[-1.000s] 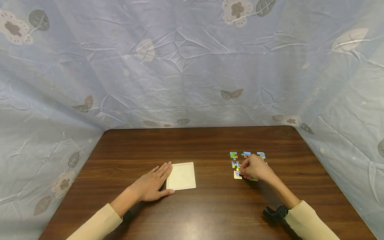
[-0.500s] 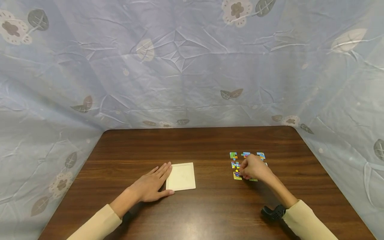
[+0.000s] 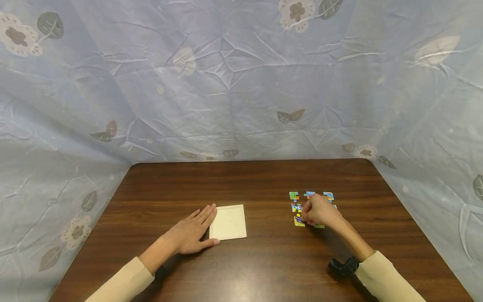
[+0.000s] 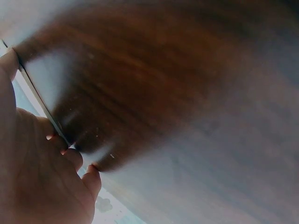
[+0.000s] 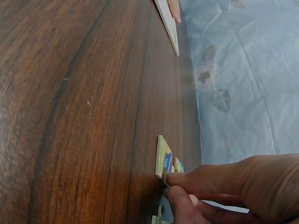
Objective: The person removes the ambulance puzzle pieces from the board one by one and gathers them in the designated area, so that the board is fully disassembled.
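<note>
My left hand point(image 3: 190, 232) lies flat with spread, straight fingers along the left edge of a shallow cream puzzle tray point(image 3: 228, 223). In the left wrist view its fingertips touch the tray's edge. Over at the right, my right hand point(image 3: 321, 211) pinches the edge of a yellow-green jigsaw piece point(image 3: 299, 222) between thumb and fingers. Seen from the right wrist, that jigsaw piece point(image 5: 161, 151) stays low at the table top. Several other jigsaw pieces point(image 3: 294, 195) are spread in loose rows around the right hand, which hides some of them.
The brown wooden table point(image 3: 264, 272) carries the tray and pieces. A pale floral cloth point(image 3: 234, 105) hangs around its back and sides. A black strap-like device point(image 3: 344, 267) sits at the right wrist beside the cream sleeve point(image 3: 385, 277).
The jigsaw piece at my right fingertips has lost its pale glare and shows its colours more clearly, its tilt slightly changed. Both hands have stayed almost in place.
</note>
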A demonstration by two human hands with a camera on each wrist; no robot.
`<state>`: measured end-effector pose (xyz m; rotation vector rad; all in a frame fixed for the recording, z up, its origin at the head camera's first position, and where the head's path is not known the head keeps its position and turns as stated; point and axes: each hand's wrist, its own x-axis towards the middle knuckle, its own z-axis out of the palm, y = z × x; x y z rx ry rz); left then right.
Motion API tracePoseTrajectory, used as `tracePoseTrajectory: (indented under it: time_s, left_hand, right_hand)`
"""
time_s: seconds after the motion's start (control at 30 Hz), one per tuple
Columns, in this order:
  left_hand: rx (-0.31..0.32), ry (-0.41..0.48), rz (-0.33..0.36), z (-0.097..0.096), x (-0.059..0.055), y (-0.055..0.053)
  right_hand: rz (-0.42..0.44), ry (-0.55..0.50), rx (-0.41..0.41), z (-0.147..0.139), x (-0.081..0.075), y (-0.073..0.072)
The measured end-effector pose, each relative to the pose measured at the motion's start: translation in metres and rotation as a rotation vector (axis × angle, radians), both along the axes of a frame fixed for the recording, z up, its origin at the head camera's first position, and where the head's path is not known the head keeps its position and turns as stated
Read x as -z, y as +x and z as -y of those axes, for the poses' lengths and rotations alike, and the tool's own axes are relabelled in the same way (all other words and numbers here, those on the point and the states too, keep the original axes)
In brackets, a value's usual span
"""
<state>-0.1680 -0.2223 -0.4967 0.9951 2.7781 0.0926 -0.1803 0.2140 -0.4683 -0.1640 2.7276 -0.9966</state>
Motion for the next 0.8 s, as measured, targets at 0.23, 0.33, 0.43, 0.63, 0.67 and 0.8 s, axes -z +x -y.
tracePoseTrajectory:
  time_s: [0.23,0.33,0.43,0.63,0.67,0.8]
  left_hand:
    - [-0.002,0.002,0.001,0.0,-0.001,-0.001]
    - [-0.001,0.008,0.013,0.0,-0.001,-0.002]
    - [-0.005,0.011,0.031,0.001,-0.001,-0.002]
    - [-0.016,0.049,0.024,0.004,-0.014,-0.007]
    - [-0.027,0.061,0.012,0.005,-0.018,-0.009]
    - [-0.099,0.085,-0.068,0.013,-0.04,-0.022]
  right_hand:
    - [-0.005,-0.007,-0.006,-0.002,-0.004,-0.002]
    - [-0.009,-0.014,0.0,-0.006,-0.012,-0.004]
    - [-0.035,-0.016,0.0,-0.014,-0.025,-0.007]
    - [-0.189,0.028,-0.03,-0.033,-0.053,-0.01]
    - [-0.225,0.046,-0.028,-0.037,-0.057,-0.01]
    - [-0.325,0.08,-0.015,-0.049,-0.076,-0.01]
